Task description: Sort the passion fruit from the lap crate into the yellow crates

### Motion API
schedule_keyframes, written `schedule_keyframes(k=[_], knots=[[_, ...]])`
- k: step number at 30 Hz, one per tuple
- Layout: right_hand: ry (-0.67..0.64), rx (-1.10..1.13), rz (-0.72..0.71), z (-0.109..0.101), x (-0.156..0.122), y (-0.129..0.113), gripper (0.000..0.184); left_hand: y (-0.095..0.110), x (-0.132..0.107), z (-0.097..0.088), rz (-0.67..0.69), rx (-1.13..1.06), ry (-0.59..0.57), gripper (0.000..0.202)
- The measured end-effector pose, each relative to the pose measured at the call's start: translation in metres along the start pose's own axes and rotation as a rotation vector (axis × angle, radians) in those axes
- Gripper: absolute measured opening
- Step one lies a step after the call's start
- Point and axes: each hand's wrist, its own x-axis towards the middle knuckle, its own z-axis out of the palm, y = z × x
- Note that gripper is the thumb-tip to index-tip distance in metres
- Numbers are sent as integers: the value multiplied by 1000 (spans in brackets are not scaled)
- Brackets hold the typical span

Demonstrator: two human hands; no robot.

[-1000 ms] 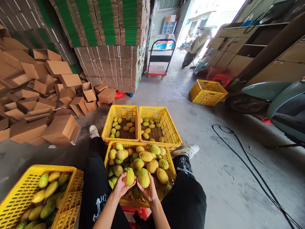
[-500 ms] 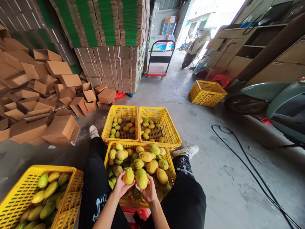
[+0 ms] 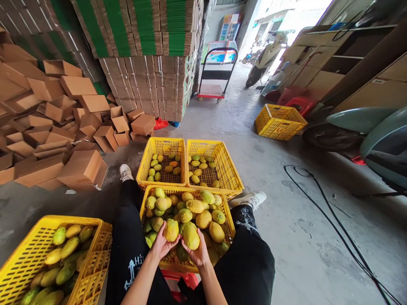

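Observation:
My left hand is wrapped round a yellow-green papaya. A second papaya, a bit larger and greener, sits in my right hand. Both hands are close together above a yellow crate filled with papayas, which stands between my legs. Loose papayas in mixed green and yellow lie just beyond my fingers. Against the far side of this crate are two more yellow crates, the left one and the right one, each with a layer of papayas on its bottom.
At lower left stands another yellow crate of longer papayas. Cardboard boxes are heaped on the left, near bundled cartons. A hand trolley, a yellow crate, a scooter and a black cable are farther off.
Both papayas have turned slightly in my hands, and the right one has shifted a little to the right. The camera view has tilted slightly.

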Motion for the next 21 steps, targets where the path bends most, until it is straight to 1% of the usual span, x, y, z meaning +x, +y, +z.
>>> schedule_keyframes(k=[3, 6, 10, 15, 18, 21], knots=[[19, -25, 45, 2, -2, 0, 28, -2, 1, -1, -25, 41, 64, 51], [-17, -26, 61, 5, -4, 0, 27, -3, 1, -1, -16, 52, 72, 50], [-27, -29, 25, 5, -4, 1, 25, -2, 1, -1, -2, 39, 66, 45], [-51, -20, 17, 2, -1, 0, 25, -2, 3, -2, -12, 31, 16, 41], [-85, -3, -12, 3, -1, -1, 26, -2, 3, -3, 23, 12, -34, 42], [-121, 15, -47, 5, -3, -2, 23, -1, 1, -2, 56, -21, -95, 41]])
